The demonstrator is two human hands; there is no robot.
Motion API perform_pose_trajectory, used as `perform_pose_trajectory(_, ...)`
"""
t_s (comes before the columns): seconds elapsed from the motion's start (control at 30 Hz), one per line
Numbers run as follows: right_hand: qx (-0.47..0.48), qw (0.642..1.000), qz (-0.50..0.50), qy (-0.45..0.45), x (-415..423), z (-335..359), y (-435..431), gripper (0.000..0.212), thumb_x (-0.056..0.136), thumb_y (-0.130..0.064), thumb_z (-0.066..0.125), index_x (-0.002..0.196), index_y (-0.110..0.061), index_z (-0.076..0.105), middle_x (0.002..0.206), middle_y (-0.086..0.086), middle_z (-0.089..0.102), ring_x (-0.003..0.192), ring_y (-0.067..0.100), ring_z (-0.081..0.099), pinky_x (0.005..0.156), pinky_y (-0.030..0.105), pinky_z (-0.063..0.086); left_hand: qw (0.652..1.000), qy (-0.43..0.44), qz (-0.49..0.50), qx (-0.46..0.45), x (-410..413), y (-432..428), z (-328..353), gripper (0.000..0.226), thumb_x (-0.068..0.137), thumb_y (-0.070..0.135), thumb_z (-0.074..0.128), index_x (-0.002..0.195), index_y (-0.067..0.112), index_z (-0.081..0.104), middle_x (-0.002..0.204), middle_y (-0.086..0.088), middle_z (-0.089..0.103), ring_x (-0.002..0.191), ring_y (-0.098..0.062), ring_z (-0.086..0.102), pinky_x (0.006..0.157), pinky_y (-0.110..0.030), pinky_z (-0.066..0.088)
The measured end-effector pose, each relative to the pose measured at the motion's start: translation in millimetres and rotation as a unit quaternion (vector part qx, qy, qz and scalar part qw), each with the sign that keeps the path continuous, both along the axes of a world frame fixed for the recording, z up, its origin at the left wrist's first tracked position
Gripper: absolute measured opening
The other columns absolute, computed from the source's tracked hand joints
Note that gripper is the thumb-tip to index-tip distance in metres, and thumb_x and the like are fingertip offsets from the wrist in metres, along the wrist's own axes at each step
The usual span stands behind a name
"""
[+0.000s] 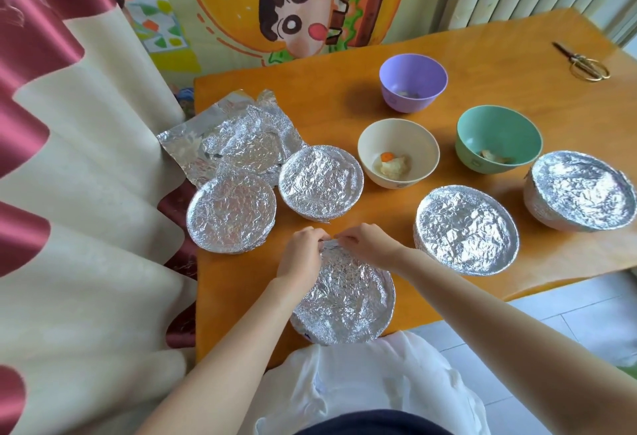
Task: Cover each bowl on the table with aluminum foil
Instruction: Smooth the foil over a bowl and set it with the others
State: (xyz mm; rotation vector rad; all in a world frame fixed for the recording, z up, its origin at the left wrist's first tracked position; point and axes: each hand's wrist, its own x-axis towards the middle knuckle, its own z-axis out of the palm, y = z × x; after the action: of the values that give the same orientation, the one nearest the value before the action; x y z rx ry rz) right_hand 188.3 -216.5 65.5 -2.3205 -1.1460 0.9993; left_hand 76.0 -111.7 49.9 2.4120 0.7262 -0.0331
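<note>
Orange wooden table carries everything; at its near edge sits the nearest bowl, its foil already moulded over the top; the left hand and right hand both pinch that foil at the far rim, fingers curled onto it. Thin and light, it should crease readily and tear if tugged, so the rim overhang looks the place to hold; beyond stand four covered bowls, then the cream bowl, green bowl and purple bowl uncovered, with spare foil sheets far left.
</note>
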Motion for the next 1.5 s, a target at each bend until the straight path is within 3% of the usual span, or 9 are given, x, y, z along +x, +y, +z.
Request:
perform_pose_trajectory(0.1, 0.008, 0.999, -0.012, -0.032, -2, -6, 4, 0.026, 0.096, -0.012, 0.045, 0.100, -0.006, 0.070, 0.095, 0.014, 0.069, 0.086, 0.028, 0.058, 0.075, 0.034, 0.041, 1.000, 0.003, -0.005, 0.011, -1, -1, 0, 0.031, 0.090, -0.005, 0.054, 0.115, 0.010, 0.064, 0.109, -0.004, 0.064, 0.096, -0.016, 0.059, 0.082, -0.026, 0.050)
perform_pose_trajectory(0.27, -0.025, 0.999, 0.021, -0.006, 5, -2, 4, 0.029, 0.094, -0.009, 0.043, 0.067, -0.008, 0.053, 0.067, 0.007, 0.052, 0.063, 0.019, 0.040, 0.066, 0.029, 0.034, 1.000, -0.004, -0.014, 0.009, -2, -2, 4, 0.022, 0.090, 0.000, 0.056, 0.109, 0.008, 0.064, 0.109, -0.006, 0.064, 0.097, -0.018, 0.059, 0.081, -0.028, 0.049)
perform_pose_trajectory(0.37, -0.076, 0.995, -0.014, 0.067, 12, 8, 7, 0.040, 0.102, -0.035, 0.035, 0.100, -0.009, 0.066, 0.092, 0.008, 0.061, 0.085, 0.018, 0.053, 0.083, 0.031, 0.041, 1.000, -0.023, -0.010, 0.010, -2, -3, 7, 0.022, 0.090, -0.002, 0.055, 0.107, 0.008, 0.065, 0.107, -0.005, 0.065, 0.093, -0.016, 0.059, 0.078, -0.027, 0.050)
perform_pose_trajectory(0.47, -0.127, 0.987, -0.025, 0.100, 7, 9, 9, 0.060, 0.101, -0.048, 0.022, 0.132, -0.006, 0.051, 0.125, 0.013, 0.055, 0.115, 0.025, 0.051, 0.100, 0.033, 0.037, 0.999, -0.037, -0.008, 0.011, -2, -5, 7, 0.023, 0.089, -0.003, 0.056, 0.105, 0.010, 0.066, 0.105, -0.004, 0.066, 0.089, -0.015, 0.060, 0.072, -0.021, 0.049)
perform_pose_trajectory(0.6, -0.127, 0.987, -0.041, 0.091, 1, 8, 4, 0.054, 0.103, -0.042, 0.021, 0.117, -0.001, 0.054, 0.108, 0.014, 0.052, 0.100, 0.023, 0.050, 0.083, 0.029, 0.035, 0.999, -0.037, -0.019, 0.008, -3, -10, 7, 0.023, 0.089, -0.003, 0.056, 0.104, 0.011, 0.066, 0.104, -0.003, 0.065, 0.089, -0.014, 0.060, 0.067, -0.015, 0.042)
perform_pose_trajectory(0.77, -0.092, 0.984, -0.066, 0.138, 11, 18, 6, 0.063, 0.102, -0.044, 0.022, 0.123, 0.006, 0.054, 0.130, 0.024, 0.053, 0.122, 0.034, 0.049, 0.105, 0.039, 0.034, 0.998, -0.064, -0.024, 0.008, 3, -11, 14, 0.018, 0.090, -0.001, 0.056, 0.098, 0.011, 0.067, 0.098, -0.003, 0.066, 0.083, -0.016, 0.056, 0.067, -0.024, 0.046)
perform_pose_trajectory(1.1, -0.097, 0.985, -0.065, 0.130, 13, 15, 1, 0.037, 0.105, -0.024, 0.020, 0.098, -0.004, 0.051, 0.086, 0.004, 0.045, 0.082, 0.018, 0.041, 0.079, 0.032, 0.030, 0.995, -0.063, -0.075, -0.013, 7, -16, 19, 0.017, 0.093, 0.002, 0.051, 0.098, 0.012, 0.064, 0.101, -0.003, 0.064, 0.095, -0.019, 0.054, 0.078, -0.028, 0.044)
perform_pose_trajectory(1.27, -0.075, 0.992, -0.052, 0.082, 12, 16, 6, 0.056, 0.103, -0.042, 0.016, 0.079, -0.007, 0.052, 0.069, 0.004, 0.044, 0.062, 0.014, 0.040, 0.059, 0.028, 0.032, 0.996, -0.027, -0.087, -0.015, 10, -11, 22, 0.023, 0.093, -0.003, 0.046, 0.103, 0.017, 0.054, 0.109, -0.001, 0.057, 0.083, -0.012, 0.054, 0.073, -0.032, 0.051)
perform_pose_trajectory(1.5, -0.035, 0.994, -0.073, 0.069, 9, 9, -3, 0.063, 0.098, -0.053, 0.013, 0.080, -0.013, 0.058, 0.079, 0.008, 0.056, 0.077, 0.021, 0.050, 0.069, 0.030, 0.037, 0.994, -0.029, -0.101, -0.025, 6, -10, 19, 0.019, 0.093, 0.001, 0.048, 0.102, 0.017, 0.055, 0.109, -0.001, 0.060, 0.088, -0.019, 0.060, 0.072, -0.040, 0.051)
